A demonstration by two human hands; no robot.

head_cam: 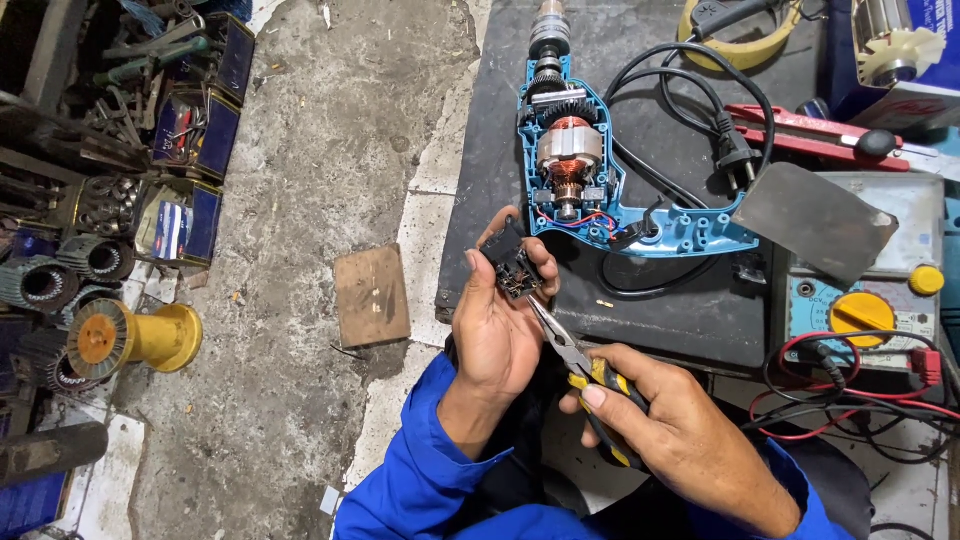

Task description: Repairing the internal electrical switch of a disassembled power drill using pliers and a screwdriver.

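Observation:
My left hand (495, 325) holds a small black switch block (512, 262) up by its fingers and thumb. My right hand (665, 430) grips needle-nose pliers (580, 365) with yellow and black handles; the tips point up at the underside of the switch block. Just beyond lies an opened blue power drill (590, 170) on a dark mat (690, 310), its copper motor and gears bare. Red and black wires run from the drill's handle toward the switch block. Both sleeves are blue.
The drill's black cord and plug (735, 155) coil on the mat. A multimeter (860, 300) with yellow dial and red leads sits at right, a grey plate over it. A red utility knife (820, 130) lies behind. Yellow spool (135, 340), wooden block (372, 295) and motor parts lie left.

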